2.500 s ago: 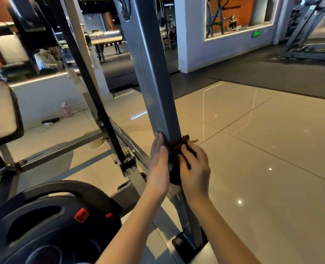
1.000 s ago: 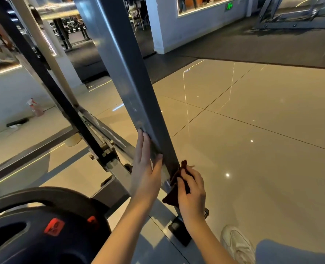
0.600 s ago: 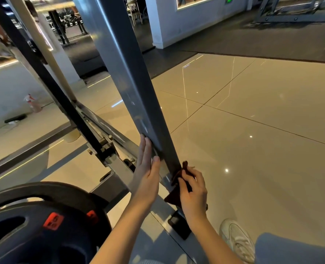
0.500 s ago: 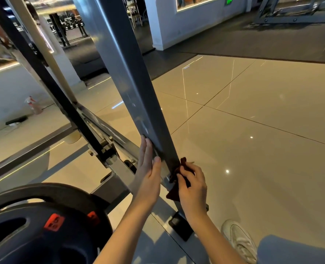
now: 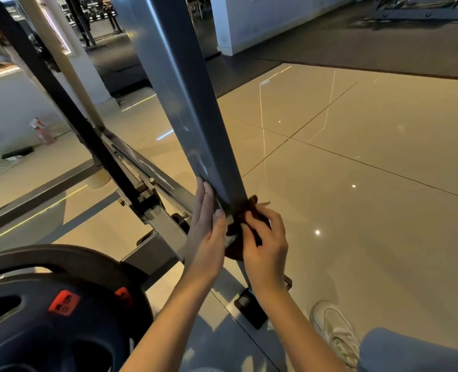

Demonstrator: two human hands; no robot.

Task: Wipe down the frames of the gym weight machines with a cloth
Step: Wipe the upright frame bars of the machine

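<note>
A broad grey steel upright (image 5: 185, 103) of the weight machine slants down through the middle of the view to a black foot on the tiles. My right hand (image 5: 265, 248) grips a dark red-brown cloth (image 5: 250, 208) and holds it against the right edge of the upright, low down. My left hand (image 5: 206, 232) lies flat with straight fingers on the upright's left face, level with the cloth. Much of the cloth is hidden behind my right fingers and the post.
A black weight plate (image 5: 48, 304) with red tabs fills the lower left. Dark diagonal bars and a steel base rail (image 5: 131, 183) run behind the upright. A pink spray bottle (image 5: 44, 131) stands by the left wall. My white shoe (image 5: 335, 331) rests on the glossy tiles (image 5: 356, 197).
Both hands slid down the upright with the cloth, then came a little way back up over the last half second. The view tilted down, bringing my shoe and knee into sight.
</note>
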